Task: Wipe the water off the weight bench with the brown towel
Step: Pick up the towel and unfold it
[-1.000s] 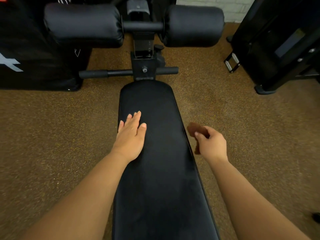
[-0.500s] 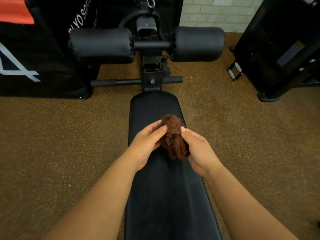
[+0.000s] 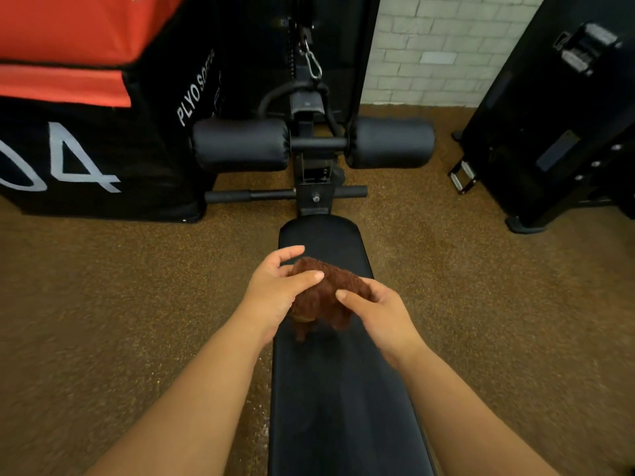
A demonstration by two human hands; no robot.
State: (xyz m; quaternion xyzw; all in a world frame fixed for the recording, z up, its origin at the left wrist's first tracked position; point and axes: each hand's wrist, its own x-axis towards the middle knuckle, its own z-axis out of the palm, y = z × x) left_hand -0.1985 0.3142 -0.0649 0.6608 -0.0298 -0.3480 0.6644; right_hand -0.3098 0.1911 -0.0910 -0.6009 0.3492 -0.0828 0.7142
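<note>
The brown towel (image 3: 323, 293) is bunched into a ball and is held up over the far part of the weight bench (image 3: 343, 400). It is held from both sides. The left hand (image 3: 275, 293) is curled round its left side, with the thumb laid on top. The right hand (image 3: 381, 317) is curled round its right side. A black and red box (image 3: 89, 108) is seen on the floor to the left.

A gym: weight bench (image 3: 343, 389), plyo box (image 3: 103, 149), rubber flooring (image 3: 120, 304).
</note>
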